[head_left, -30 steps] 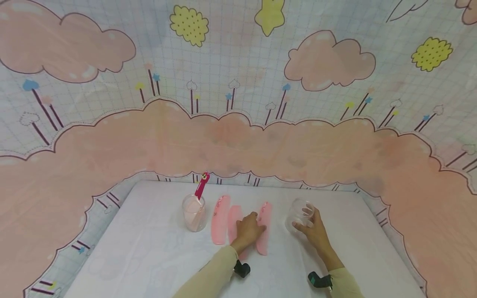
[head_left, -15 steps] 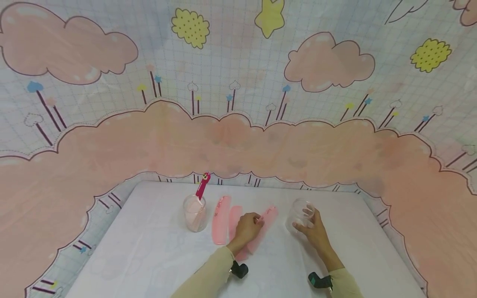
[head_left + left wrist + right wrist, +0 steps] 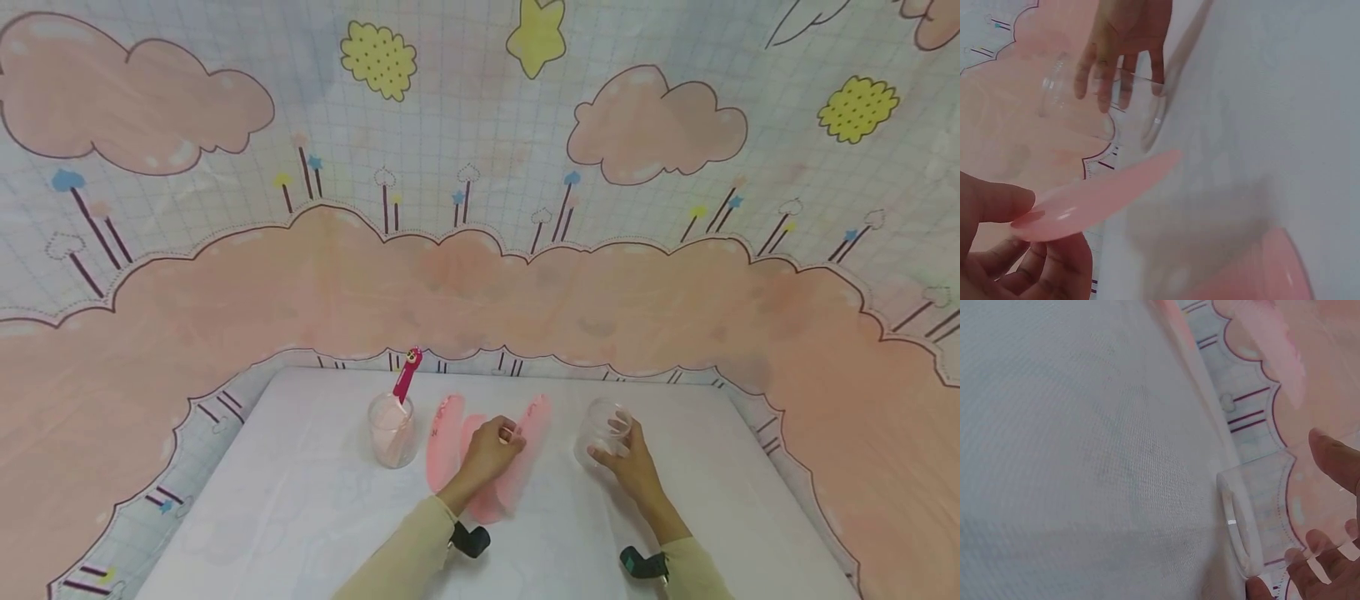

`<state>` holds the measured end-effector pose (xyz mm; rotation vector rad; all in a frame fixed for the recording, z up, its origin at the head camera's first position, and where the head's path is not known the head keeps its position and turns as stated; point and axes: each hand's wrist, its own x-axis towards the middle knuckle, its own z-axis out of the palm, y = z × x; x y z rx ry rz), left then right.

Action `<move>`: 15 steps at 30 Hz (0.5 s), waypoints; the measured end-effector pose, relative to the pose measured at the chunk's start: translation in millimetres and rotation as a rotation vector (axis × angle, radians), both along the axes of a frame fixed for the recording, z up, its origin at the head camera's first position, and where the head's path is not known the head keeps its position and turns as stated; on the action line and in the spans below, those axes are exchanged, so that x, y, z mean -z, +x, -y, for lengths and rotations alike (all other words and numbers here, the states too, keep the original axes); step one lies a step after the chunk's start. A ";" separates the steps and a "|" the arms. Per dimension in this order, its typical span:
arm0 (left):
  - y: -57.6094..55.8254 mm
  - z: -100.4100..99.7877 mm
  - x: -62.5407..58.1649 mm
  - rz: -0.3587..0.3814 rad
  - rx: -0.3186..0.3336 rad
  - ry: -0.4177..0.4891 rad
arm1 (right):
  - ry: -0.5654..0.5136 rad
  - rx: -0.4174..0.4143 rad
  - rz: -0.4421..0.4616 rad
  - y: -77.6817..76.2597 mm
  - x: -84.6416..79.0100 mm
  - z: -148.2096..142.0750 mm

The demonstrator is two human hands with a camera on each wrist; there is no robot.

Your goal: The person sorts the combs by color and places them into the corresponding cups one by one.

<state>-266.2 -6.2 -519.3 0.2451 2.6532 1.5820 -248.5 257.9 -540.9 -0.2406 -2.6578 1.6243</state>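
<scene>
My left hand [image 3: 491,454] pinches a pink comb [image 3: 531,433] between thumb and fingers. In the left wrist view this comb [image 3: 1104,197] is raised above the white tabletop. Two more pink combs lie on the table: a left one [image 3: 442,442] with small decorations, and a middle one [image 3: 487,507] partly covered by my left hand. Over to the right, my right hand [image 3: 636,467] grips a clear, see-through jar [image 3: 594,433] from its right side. The right wrist view shows the jar's round base [image 3: 1240,525] standing at the table surface, fingers and thumb around its wall.
Left of the combs stands another clear jar [image 3: 392,442] with pale pink contents and a red-handled item [image 3: 405,379], topped by a small figure, leaning out of it. Behind the white table [image 3: 270,500] hangs a patterned cloth [image 3: 480,292] with clouds and stars.
The left hand has taken hold of the rightmost comb, swung it to a slant and lifted it off the table. The right hand and its jar have stayed in place.
</scene>
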 end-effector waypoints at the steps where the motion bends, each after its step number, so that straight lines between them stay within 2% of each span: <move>1: 0.4 0.5 -1.7 0.001 0.002 0.010 | 0.002 0.002 0.001 0.2 0.1 0.0; 15: 10.2 12.7 -35.4 -0.015 0.038 0.153 | -0.015 -0.004 -0.010 0.0 2.8 -0.9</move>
